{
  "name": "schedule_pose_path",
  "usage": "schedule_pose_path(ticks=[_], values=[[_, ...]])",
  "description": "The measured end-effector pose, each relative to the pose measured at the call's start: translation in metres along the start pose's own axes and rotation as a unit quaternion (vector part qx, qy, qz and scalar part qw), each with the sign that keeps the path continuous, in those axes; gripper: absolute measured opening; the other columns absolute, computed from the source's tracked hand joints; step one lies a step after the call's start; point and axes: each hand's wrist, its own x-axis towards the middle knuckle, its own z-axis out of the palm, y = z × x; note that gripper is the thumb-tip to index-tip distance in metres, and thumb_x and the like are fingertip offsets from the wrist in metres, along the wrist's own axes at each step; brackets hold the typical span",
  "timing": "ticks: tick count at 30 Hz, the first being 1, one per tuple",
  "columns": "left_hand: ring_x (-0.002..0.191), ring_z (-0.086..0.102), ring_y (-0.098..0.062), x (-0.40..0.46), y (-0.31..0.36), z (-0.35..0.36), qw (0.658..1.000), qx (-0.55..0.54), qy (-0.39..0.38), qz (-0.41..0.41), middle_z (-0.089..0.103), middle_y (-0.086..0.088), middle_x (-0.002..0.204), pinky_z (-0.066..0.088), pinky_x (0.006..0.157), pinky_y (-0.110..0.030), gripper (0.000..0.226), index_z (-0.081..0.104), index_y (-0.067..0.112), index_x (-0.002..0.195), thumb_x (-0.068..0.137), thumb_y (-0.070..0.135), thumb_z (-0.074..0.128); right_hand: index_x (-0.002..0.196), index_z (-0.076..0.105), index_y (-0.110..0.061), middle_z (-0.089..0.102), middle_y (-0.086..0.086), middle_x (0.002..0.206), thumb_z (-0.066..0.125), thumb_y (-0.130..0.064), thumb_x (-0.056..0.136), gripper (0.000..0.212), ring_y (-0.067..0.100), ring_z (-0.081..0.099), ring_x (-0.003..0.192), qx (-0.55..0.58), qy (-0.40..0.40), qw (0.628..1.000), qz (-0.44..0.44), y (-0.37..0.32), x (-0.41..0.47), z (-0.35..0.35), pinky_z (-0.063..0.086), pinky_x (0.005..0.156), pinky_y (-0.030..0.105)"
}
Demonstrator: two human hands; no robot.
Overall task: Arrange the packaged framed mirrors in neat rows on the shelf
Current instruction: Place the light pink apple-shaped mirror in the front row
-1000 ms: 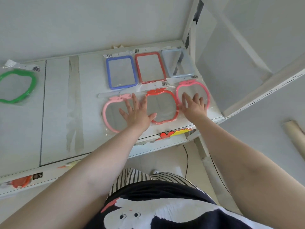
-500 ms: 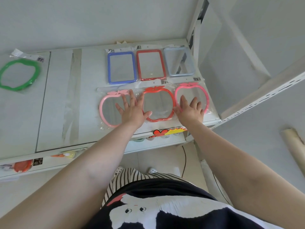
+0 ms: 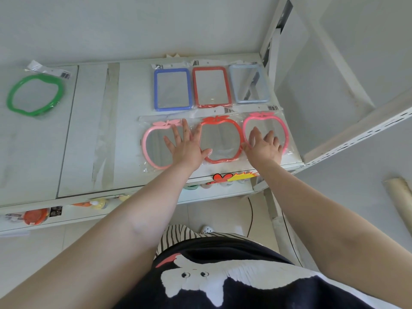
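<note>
Far left of the white shelf (image 3: 89, 130): a green apple-shaped framed mirror (image 3: 35, 93) in clear packaging is laid flat, tilted, well apart from the rest. Two strips of clear tape (image 3: 106, 130) are seen running front to back on the shelf surface. Toward the right end, two rows of three packaged mirrors are laid flat. Back row: blue rectangular mirror (image 3: 172, 89), red rectangular mirror (image 3: 211, 86), pale grey-blue rectangular mirror (image 3: 249, 84), set side by side, nearly touching, header cards toward the back wall. Front row: light pink apple-shaped mirror (image 3: 153, 144), red apple-shaped mirror (image 3: 219, 141), brighter pink apple-shaped mirror (image 3: 265, 132), packaging edges overlapped. The left hand (image 3: 187, 148) is laid flat with fingers spread and straight across the gap between the light pink and red apple mirrors, with the thumb on the red frame's lower left; nothing is gripped. The right hand (image 3: 264, 147) is laid flat on the brighter pink apple mirror, fingers straight and slightly spread, thumb side at the seam with the red one; nothing is gripped. A red-and-yellow sticker (image 3: 231, 177) is seen on the shelf's front edge below the hands. Small items on the lower shelf (image 3: 66, 216) are only partly visible, an orange-lidded one (image 3: 35, 216) among them. At the far right, a beige roll (image 3: 399, 197) is seen against the wall.
</note>
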Motion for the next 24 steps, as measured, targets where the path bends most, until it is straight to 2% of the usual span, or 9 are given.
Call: schedule_pose_path(ticks=[4,7,10,13,18,21,24], values=[[0.147,-0.016,-0.038,0.000,0.000,-0.005,1.000,-0.016,0.021,-0.001,-0.017,-0.010,0.161,-0.003,0.113,-0.064,0.079,0.001,0.035,0.152,0.090,0.058,0.044,0.147,0.023,-0.028,0.021,0.016,0.155,0.041,-0.052,0.094,0.062,0.036,0.022,0.143,0.007,0.018,1.000,0.002,-0.006,-0.003,-0.009,0.021,0.117,0.048],[0.150,-0.006,-0.034,0.000,-0.002,-0.011,0.998,-0.016,0.052,-0.005,-0.003,-0.013,0.162,0.000,0.116,-0.058,0.069,0.013,0.032,0.151,0.093,0.051,0.044,0.147,0.030,-0.023,0.030,0.015,0.152,0.044,-0.047,0.094,0.060,0.033,0.026,0.141,0.019,0.032,0.999,-0.006,-0.018,-0.006,-0.017,0.023,0.114,0.045],[0.147,0.015,-0.033,-0.001,-0.012,-0.022,0.997,-0.006,0.082,-0.006,0.025,-0.014,0.156,0.016,0.118,-0.050,0.055,0.033,0.025,0.145,0.093,0.035,0.048,0.140,0.040,-0.017,0.043,0.013,0.141,0.049,-0.043,0.093,0.054,0.032,0.036,0.133,0.014,0.051,0.998,-0.030,-0.039,-0.007,-0.024,0.031,0.108,0.042],[0.128,0.044,-0.031,-0.007,-0.030,-0.037,0.993,0.000,0.115,0.004,0.053,-0.009,0.134,0.035,0.104,-0.040,0.037,0.055,0.020,0.128,0.091,0.021,0.046,0.133,0.048,-0.013,0.048,0.014,0.135,0.052,-0.034,0.092,0.046,0.033,0.040,0.128,0.035,0.058,0.995,-0.072,-0.066,-0.009,-0.028,0.037,0.103,0.042],[0.115,0.055,-0.030,-0.021,-0.084,-0.075,0.991,-0.037,0.128,-0.030,0.060,-0.009,0.121,0.045,0.092,-0.036,0.042,0.057,0.020,0.127,0.088,0.010,0.049,0.129,0.054,-0.020,0.058,0.009,0.129,0.054,-0.024,0.091,0.038,0.030,0.050,0.122,0.085,0.033,0.980,-0.178,-0.125,-0.021,-0.031,0.046,0.094,0.039],[0.116,0.055,-0.029,-0.028,-0.132,-0.096,0.988,-0.047,0.132,-0.068,0.058,-0.008,0.124,0.046,0.090,-0.036,0.043,0.055,0.019,0.130,0.089,0.010,0.048,0.130,0.054,-0.025,0.061,0.005,0.126,0.057,-0.025,0.090,0.040,0.026,0.053,0.120,0.110,-0.002,0.965,-0.239,-0.168,-0.033,-0.030,0.049,0.092,0.038],[0.118,0.055,-0.027,-0.035,-0.182,-0.114,0.985,-0.048,0.141,-0.089,0.057,-0.008,0.127,0.045,0.091,-0.035,0.045,0.052,0.021,0.133,0.090,0.012,0.048,0.129,0.056,-0.024,0.062,0.006,0.123,0.058,-0.027,0.090,0.039,0.026,0.057,0.115,0.100,-0.016,0.959,-0.264,-0.213,-0.046,-0.025,0.049,0.091,0.036]])
